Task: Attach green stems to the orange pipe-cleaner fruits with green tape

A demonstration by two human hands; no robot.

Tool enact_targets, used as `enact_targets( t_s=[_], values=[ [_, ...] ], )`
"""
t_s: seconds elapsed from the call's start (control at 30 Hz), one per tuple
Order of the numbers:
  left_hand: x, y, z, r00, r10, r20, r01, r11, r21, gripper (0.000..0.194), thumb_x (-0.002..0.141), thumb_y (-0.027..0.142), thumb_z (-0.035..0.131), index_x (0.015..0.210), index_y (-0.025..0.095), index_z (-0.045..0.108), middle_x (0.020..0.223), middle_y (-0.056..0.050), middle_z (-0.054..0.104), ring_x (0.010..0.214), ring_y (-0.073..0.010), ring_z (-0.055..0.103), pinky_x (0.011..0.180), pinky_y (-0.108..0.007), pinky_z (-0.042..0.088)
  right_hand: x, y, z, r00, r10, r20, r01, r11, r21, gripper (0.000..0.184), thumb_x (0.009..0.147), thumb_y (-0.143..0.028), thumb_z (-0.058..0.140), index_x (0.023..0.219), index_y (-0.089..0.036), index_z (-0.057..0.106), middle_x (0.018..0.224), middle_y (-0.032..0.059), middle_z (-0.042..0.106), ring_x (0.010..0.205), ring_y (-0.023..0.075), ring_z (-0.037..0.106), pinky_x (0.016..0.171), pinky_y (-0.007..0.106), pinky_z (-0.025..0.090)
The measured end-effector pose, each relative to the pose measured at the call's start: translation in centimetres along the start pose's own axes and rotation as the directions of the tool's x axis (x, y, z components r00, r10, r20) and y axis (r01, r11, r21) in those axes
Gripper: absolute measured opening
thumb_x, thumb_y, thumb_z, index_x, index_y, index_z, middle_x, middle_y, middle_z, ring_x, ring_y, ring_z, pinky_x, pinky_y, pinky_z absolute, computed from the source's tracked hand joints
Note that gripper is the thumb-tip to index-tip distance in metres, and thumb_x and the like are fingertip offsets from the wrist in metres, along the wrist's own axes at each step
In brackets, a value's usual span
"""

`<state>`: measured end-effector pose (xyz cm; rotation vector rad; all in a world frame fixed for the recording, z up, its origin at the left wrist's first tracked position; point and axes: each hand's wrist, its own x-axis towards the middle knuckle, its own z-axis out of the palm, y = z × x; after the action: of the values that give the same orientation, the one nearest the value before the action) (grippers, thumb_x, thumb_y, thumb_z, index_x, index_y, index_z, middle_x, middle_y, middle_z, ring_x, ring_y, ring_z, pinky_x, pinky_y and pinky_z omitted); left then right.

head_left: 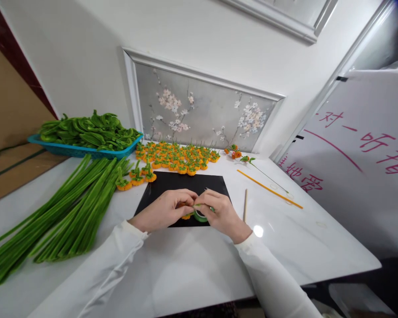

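Both hands meet over a black mat on the white table. My left hand is closed around an orange flower, mostly hidden by the fingers. My right hand pinches a thin green strip close to the left fingertips. Below the right fingers shows a roll of green tape; whether it rests on the mat or hangs from the hand I cannot tell. Behind the mat stand many orange flowers with green tops and upright stems.
Long green fuzzy stems lie at the left. A blue tray of green leaves stands behind them. To the right are a wooden stick, an orange fuzzy stem and a finished-looking flower stem. A whiteboard leans at right.
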<state>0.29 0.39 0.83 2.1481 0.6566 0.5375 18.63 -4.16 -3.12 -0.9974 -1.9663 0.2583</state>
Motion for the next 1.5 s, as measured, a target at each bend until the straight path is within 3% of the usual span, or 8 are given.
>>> enact_targets(
  t_s=[0.1,0.2,0.33,0.5,0.87,1.27,1.4,1.5],
  values=[
    [-0.2,0.3,0.1,0.999,-0.046,-0.006,0.045,0.995,-0.088,0.023,0.079,0.022,0.054,0.102,0.019,0.057,0.103,-0.006,0.063,0.092,-0.0193,0.061,0.075,-0.030,0.051,0.2,-0.3,-0.1,0.997,0.040,-0.067,-0.037,0.998,0.040,0.013,0.087,-0.018,0.051,0.080,-0.019,0.061,0.076,0.0023,0.058,0.068,0.0131,0.054,0.061,0.024,0.042],
    [-0.2,0.5,0.6,0.993,0.009,-0.120,-0.008,1.000,0.004,0.037,0.075,0.025,0.062,0.110,0.021,0.050,0.110,-0.008,0.059,0.104,-0.0226,0.057,0.082,-0.035,0.050,0.3,-0.5,-0.1,0.986,0.114,-0.120,-0.108,0.993,0.055,0.010,0.086,-0.020,0.051,0.078,-0.018,0.057,0.068,0.0000,0.052,0.060,0.0115,0.048,0.053,0.023,0.037],
    [0.0,0.4,1.5,0.956,0.138,-0.259,-0.080,0.972,0.223,0.025,0.075,0.021,0.061,0.098,0.020,0.054,0.113,-0.009,0.056,0.104,-0.0234,0.055,0.083,-0.036,0.049,0.3,-0.7,0.1,0.974,0.181,-0.135,-0.172,0.982,0.081,0.011,0.086,-0.023,0.051,0.077,-0.018,0.054,0.063,-0.0023,0.048,0.056,0.0104,0.044,0.049,0.022,0.034],
    [0.2,-0.3,2.1,0.939,0.106,-0.326,-0.054,0.985,0.163,0.007,0.080,0.020,0.053,0.076,0.017,0.057,0.113,-0.009,0.056,0.096,-0.0207,0.060,0.070,-0.029,0.051,0.2,-0.5,0.1,0.987,0.122,-0.108,-0.118,0.992,0.049,0.011,0.087,-0.021,0.051,0.078,-0.018,0.056,0.069,-0.0010,0.051,0.060,0.0112,0.046,0.054,0.023,0.036],
    [0.3,-0.9,1.2,0.984,0.032,-0.177,-0.036,0.999,-0.020,0.015,0.077,0.019,0.056,0.063,0.015,0.059,0.100,-0.005,0.059,0.077,-0.0145,0.060,0.068,-0.027,0.050,0.0,0.3,-0.3,1.000,-0.006,-0.012,0.005,0.996,-0.092,0.023,0.088,-0.019,0.053,0.108,-0.022,0.063,0.075,0.0017,0.055,0.070,0.0144,0.052,0.065,0.025,0.045],
    [-0.1,0.1,-0.2,0.994,0.020,0.109,-0.006,0.991,-0.131,0.020,0.083,0.029,0.051,0.072,0.016,0.062,0.095,-0.003,0.062,0.074,-0.0124,0.055,0.067,-0.024,0.043,-0.1,-0.1,-0.6,0.999,-0.033,-0.038,0.034,0.999,0.041,0.022,0.091,-0.019,0.049,0.086,-0.022,0.071,0.074,0.0017,0.055,0.066,0.0120,0.053,0.061,0.025,0.045],
    [-0.1,0.5,0.0,0.999,-0.014,0.051,0.026,0.973,-0.229,0.024,0.088,0.033,0.043,0.099,0.017,0.057,0.091,-0.004,0.060,0.077,-0.0135,0.055,0.067,-0.025,0.044,0.1,0.0,-0.6,0.993,0.019,-0.113,-0.016,0.999,0.031,0.018,0.088,-0.017,0.051,0.084,-0.020,0.069,0.071,0.0008,0.052,0.065,0.0122,0.051,0.059,0.025,0.043],
    [0.0,0.7,0.5,0.999,-0.007,-0.035,-0.001,0.974,-0.225,0.026,0.081,0.032,0.056,0.103,0.019,0.051,0.097,-0.004,0.058,0.086,-0.0151,0.056,0.070,-0.026,0.046,0.2,-0.2,-0.7,0.987,0.040,-0.156,-0.039,0.999,0.010,0.016,0.087,-0.016,0.052,0.082,-0.019,0.067,0.069,0.0006,0.051,0.064,0.0123,0.050,0.058,0.024,0.041]
  ],
)
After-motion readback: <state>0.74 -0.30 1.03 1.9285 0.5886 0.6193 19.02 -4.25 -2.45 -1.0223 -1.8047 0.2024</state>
